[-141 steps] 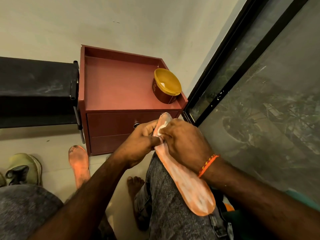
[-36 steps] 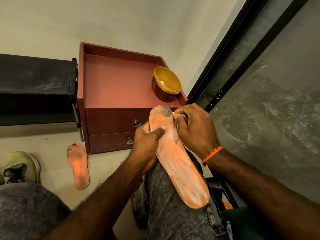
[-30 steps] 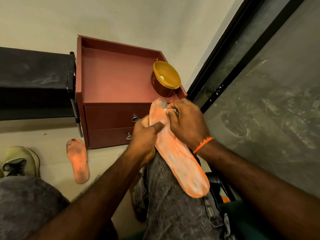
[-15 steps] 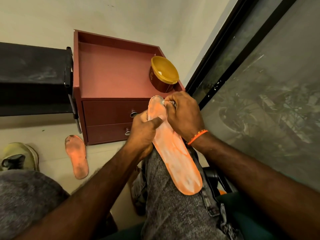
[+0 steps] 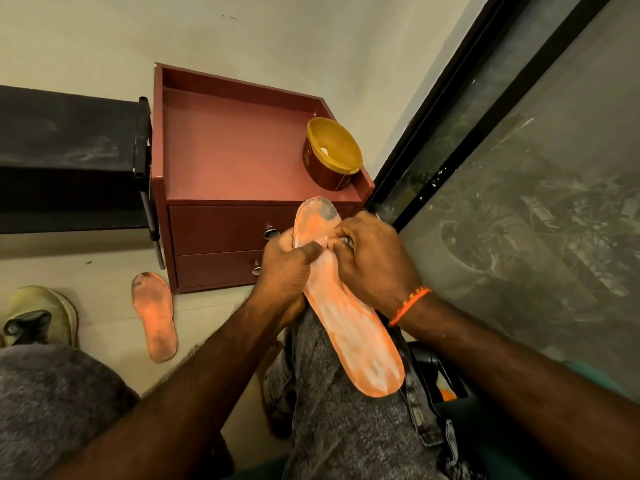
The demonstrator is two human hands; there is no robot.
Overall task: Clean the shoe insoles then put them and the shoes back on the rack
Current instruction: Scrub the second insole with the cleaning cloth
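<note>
We grip the insole (image 5: 349,317) on our knee, left hand (image 5: 284,268) fingers curled around its edge, right hand (image 5: 374,261) fingers pinching a wipe (image 5: 327,241) against it.

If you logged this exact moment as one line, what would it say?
step: cleaning insole on knee | left hand: holds insole | right hand: rubs near toe end | second insole: floor | shoe: floor

down on the pale floor (image 5: 104,271) you've got the second orange insole (image 5: 154,317) lying flat, toe end just beside the red-brown drawer cabinet (image 5: 221,237). a greenish shoe (image 5: 38,317) sits well to its left. on the cabinet's top, a yellow-lidded tub (image 5: 332,154) leans tilted in the right corner.
</note>
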